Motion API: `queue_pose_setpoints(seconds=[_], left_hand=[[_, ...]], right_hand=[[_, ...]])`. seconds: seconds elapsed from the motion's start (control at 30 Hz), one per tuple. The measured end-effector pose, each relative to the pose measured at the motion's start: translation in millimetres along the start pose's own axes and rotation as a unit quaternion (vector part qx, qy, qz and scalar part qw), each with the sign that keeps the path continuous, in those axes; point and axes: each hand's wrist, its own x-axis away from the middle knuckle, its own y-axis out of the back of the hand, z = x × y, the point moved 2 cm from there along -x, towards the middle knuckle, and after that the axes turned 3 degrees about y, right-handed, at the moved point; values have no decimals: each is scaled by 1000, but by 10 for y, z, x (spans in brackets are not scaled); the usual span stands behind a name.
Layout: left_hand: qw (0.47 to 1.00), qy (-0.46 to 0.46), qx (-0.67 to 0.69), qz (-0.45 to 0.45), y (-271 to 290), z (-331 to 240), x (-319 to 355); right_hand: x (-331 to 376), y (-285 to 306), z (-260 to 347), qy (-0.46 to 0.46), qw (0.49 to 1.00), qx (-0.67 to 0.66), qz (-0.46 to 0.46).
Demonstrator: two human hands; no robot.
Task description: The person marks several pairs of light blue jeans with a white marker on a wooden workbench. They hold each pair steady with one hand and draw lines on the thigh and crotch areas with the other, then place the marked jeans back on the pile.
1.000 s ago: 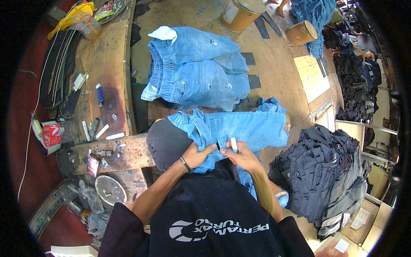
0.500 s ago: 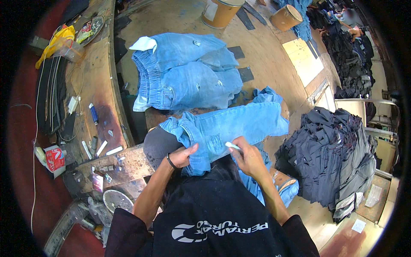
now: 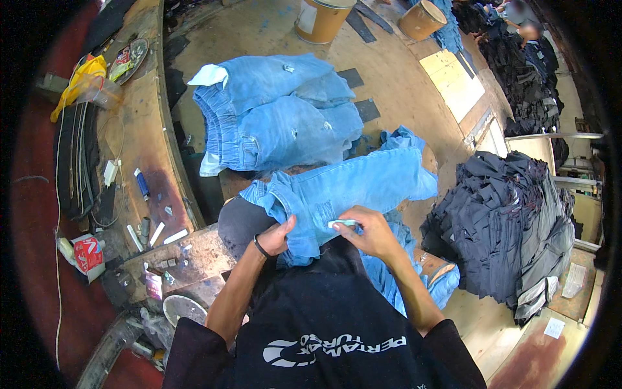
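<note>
A light-blue denim garment (image 3: 369, 178) lies stretched over a dark, rounded form (image 3: 241, 223) right in front of me. My left hand (image 3: 277, 236) is closed on the near-left end of the denim, thumb on top. In my right hand (image 3: 372, 235) a short whitish chalk-like stick (image 3: 343, 222) is pinched between thumb and fingers. Its tip touches the cloth beside a worn, faded patch (image 3: 322, 211). Farther off lies a stack of blue jeans (image 3: 278, 126) with elastic waists and small frayed spots.
Several white sticks (image 3: 157, 233) and a blue lighter-like object (image 3: 142, 184) rest on the wooden bench at left. At right stands a big heap of dark garments (image 3: 495, 227). Brown drums (image 3: 324, 19) are at the back, with other people at far upper right.
My right hand and the stick have shifted slightly left and down over the denim, and the stick now lies flatter. My left hand keeps its hold. The whole view has tilted a little.
</note>
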Motion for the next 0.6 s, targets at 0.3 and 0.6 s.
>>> queue_pose_setpoints(seconds=[0.3,0.6], left_hand=[[1000,-8,-1,-10,-32,-28,-12],[1000,-16,7,-15,13,30,-39]], right_hand=[[-88,20,-35,0,994,57,-96],[-189,51,-38,-20,994,76,-78]])
